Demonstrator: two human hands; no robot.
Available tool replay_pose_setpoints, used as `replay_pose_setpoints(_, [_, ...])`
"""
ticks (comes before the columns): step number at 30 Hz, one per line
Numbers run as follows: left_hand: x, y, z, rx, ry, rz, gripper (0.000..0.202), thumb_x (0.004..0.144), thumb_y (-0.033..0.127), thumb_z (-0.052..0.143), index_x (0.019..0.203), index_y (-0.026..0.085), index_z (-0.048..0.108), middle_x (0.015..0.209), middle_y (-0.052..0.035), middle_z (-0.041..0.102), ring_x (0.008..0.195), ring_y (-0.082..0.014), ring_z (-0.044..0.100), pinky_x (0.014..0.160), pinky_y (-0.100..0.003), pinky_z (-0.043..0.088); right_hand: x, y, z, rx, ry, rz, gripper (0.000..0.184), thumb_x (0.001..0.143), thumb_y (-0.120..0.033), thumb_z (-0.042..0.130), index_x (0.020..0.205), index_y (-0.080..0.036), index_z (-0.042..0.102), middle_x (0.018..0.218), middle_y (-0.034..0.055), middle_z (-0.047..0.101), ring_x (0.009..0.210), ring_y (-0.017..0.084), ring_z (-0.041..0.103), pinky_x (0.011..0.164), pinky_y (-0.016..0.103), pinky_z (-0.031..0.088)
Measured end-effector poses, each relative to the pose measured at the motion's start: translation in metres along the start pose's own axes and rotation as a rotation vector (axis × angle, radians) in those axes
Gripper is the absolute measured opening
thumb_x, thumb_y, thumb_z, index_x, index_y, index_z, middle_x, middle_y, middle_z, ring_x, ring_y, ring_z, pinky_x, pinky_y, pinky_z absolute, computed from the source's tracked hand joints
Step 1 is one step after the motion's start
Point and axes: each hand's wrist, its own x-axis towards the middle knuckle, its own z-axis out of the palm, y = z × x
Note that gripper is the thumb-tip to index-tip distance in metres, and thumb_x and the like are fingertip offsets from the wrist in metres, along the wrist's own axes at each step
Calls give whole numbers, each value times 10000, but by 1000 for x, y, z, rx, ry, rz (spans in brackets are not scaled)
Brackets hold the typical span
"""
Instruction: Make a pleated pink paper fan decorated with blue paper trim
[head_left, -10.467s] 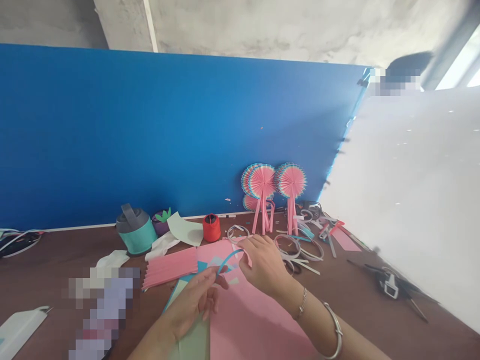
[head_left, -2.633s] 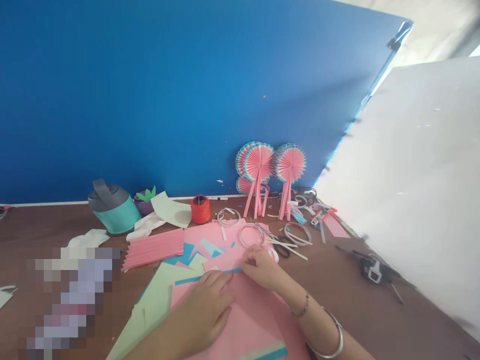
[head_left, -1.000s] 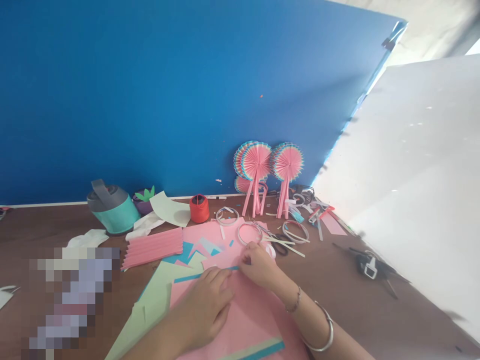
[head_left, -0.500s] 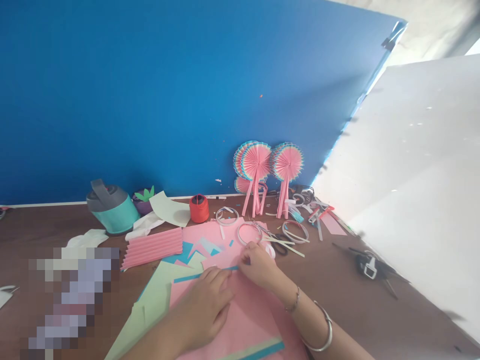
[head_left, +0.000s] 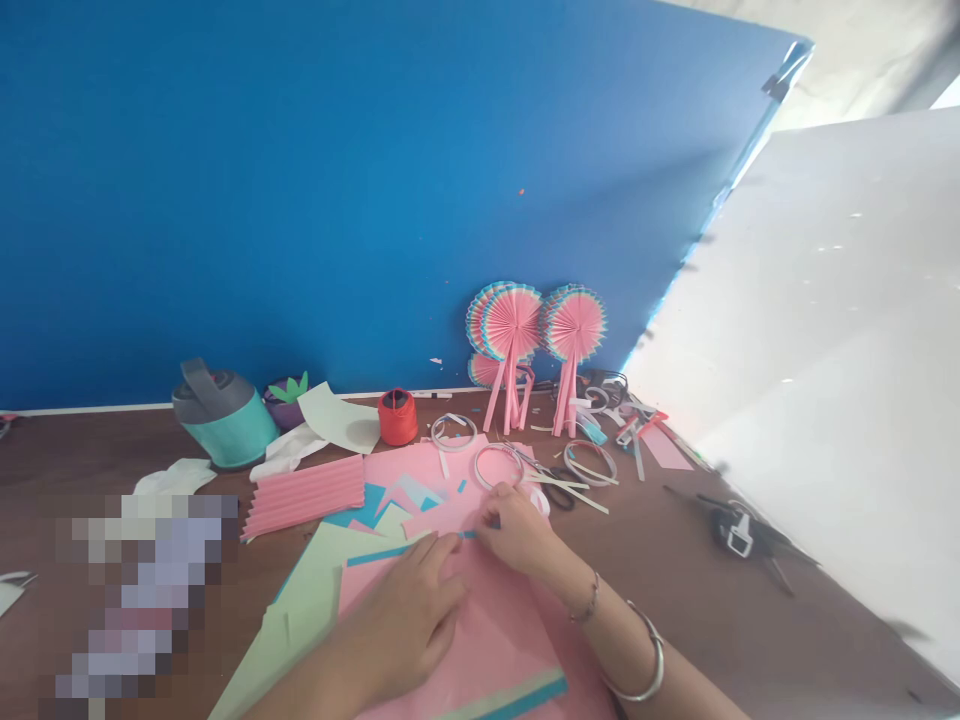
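A pink paper sheet (head_left: 495, 630) with blue and pale green strips along its near and far edges lies in front of me. My left hand (head_left: 412, 610) rests flat on it, fingers reaching toward the far blue edge. At that same edge, right of the left fingertips, my right hand (head_left: 517, 528) has thumb and fingers pinched on the paper. The exact spot of the pinch is partly hidden by the fingers. Pale green sheets (head_left: 315, 570) lie beneath and to the left. A pleated pink paper (head_left: 307, 495) sits beyond them.
Finished pink paper fans (head_left: 577, 325) stand against the blue board (head_left: 300, 200). Nearby are a red thread spool (head_left: 397, 417), tape rings (head_left: 590, 463), scissors (head_left: 559, 490) and paper scraps. A teal container (head_left: 229, 425) stands back left; a dark tool (head_left: 739, 530) lies right.
Little differs. The left fingers have shifted very slightly along the paper's far edge; the right hand stays where it was.
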Motion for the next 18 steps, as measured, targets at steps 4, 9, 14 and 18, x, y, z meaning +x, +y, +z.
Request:
replay_pose_setpoints(4, [0,0,-2,-9,8,5,126,793,95,463,804,192,543,1265,-118,482,1166,-270,481,917,-422,472,2,6,-3,135,-19,-19,161,686,-110,536,537,-153,493,763,25,540,777,157,478,724,260,364])
replay_pose_setpoints(9, [1,0,-1,26,-15,11,130,816,103,440,800,186,540,1321,-126,445,1191,-283,467,933,-447,464,2,13,-13,358,-15,54,144,730,-205,515,592,-164,505,738,4,522,683,125,486,632,226,378])
replay_pose_setpoints(14, [1,0,-1,61,-15,26,118,819,119,448,808,190,541,1221,-111,525,1125,-275,496,964,-485,433,-1,12,-8,280,-43,-110,114,700,-162,509,590,-165,539,752,17,555,748,146,503,693,244,385])
replay_pose_setpoints(18, [2,1,-2,59,-8,30,118,810,110,454,814,190,541,1210,-109,530,1109,-274,495,952,-487,442,1,10,1,129,-48,-109,150,681,-146,511,532,-168,498,688,11,533,750,160,488,719,265,369])
